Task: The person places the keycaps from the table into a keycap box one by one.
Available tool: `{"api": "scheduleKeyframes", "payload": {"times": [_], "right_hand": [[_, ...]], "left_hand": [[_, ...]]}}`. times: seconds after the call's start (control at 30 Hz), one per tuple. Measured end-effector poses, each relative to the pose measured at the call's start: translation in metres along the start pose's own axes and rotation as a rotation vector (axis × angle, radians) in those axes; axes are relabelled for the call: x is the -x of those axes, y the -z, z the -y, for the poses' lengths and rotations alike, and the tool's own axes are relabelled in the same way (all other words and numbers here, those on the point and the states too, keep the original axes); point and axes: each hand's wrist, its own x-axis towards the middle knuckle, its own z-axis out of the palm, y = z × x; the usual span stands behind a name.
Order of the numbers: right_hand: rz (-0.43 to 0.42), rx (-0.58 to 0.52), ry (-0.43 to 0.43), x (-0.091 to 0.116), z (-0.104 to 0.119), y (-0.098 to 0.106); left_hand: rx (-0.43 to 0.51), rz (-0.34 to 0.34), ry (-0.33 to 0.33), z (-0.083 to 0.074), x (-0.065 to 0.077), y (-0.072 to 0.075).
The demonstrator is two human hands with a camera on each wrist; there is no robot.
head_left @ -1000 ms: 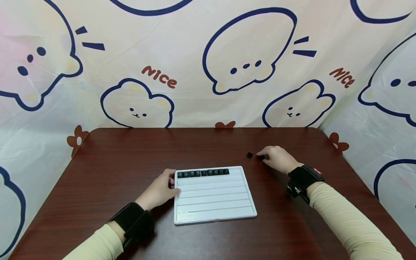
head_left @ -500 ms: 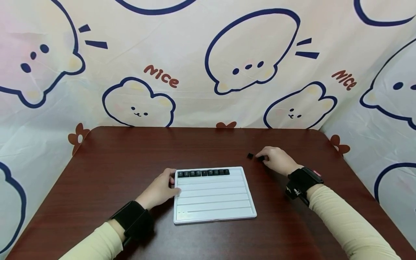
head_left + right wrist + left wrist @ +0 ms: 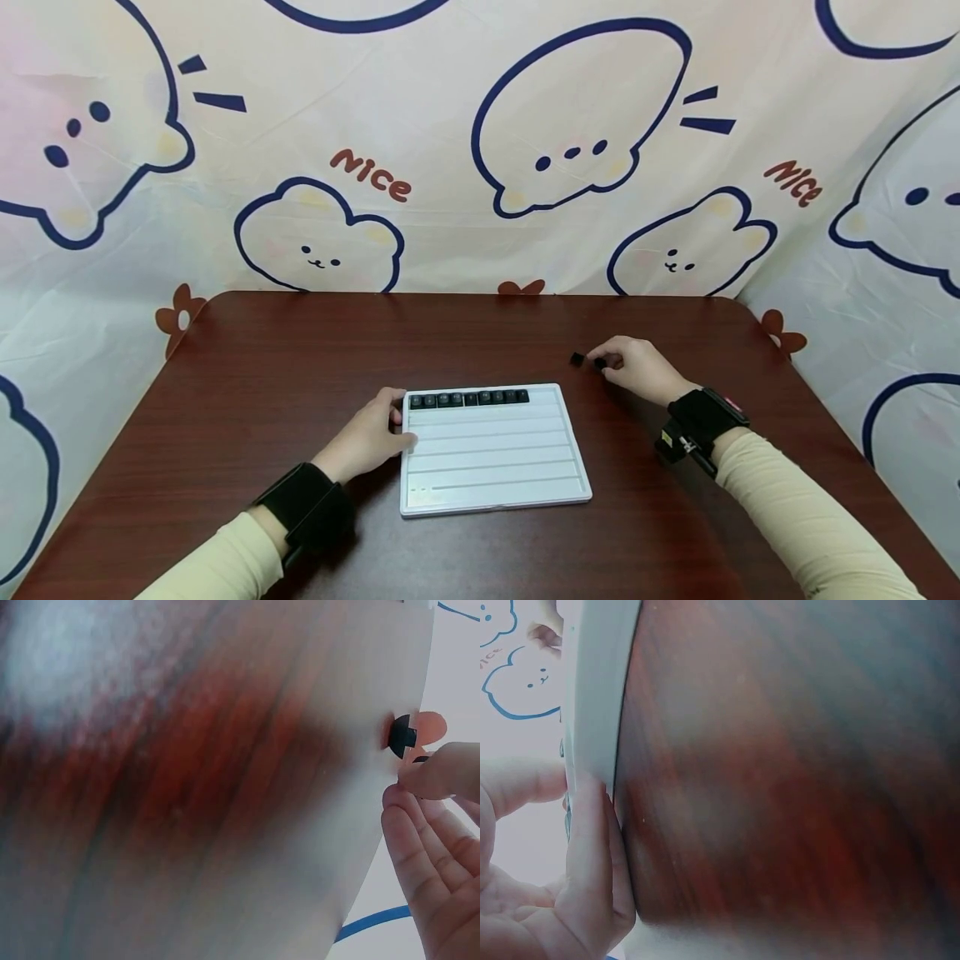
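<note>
A white ridged tray [image 3: 491,467] lies on the table, with a row of black keycaps [image 3: 471,400] along its far edge. My left hand [image 3: 369,442] grips the tray's left side, thumb on the top face and fingers along the side wall in the left wrist view. Beyond the tray's far right corner, my right hand [image 3: 637,367] pinches a black keycap [image 3: 600,364] between thumb and index finger. Just left of those fingertips sits another loose black keycap [image 3: 577,359]. In the right wrist view, my right hand [image 3: 439,832] partly hides the small black pieces at its fingertips.
The dark wood table [image 3: 300,350] has rounded far corners. Behind it and along both sides hangs a pale curtain [image 3: 442,242] printed with cartoon animals. Each wrist wears a black band, such as the right wristband [image 3: 705,421].
My right hand has shifted slightly left with the keycap at its fingertips, which shows more clearly between thumb and index finger. The left hand and tray stay put.
</note>
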Motion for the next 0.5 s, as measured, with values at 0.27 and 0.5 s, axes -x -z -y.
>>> {"api": "scheduleKeyframes", "payload": {"times": [0.27, 0.5], "right_hand": [[0.001, -0.085, -0.049, 0.0034, 0.0014, -0.0011], [0.007, -0.169, -0.114, 0.0049, 0.0006, -0.0010]], "left_hand": [[-0.001, 0.000, -0.002, 0.0001, 0.0005, 0.0001], [-0.005, 0.002, 0.000, 0.0008, -0.0004, -0.0006]]}}
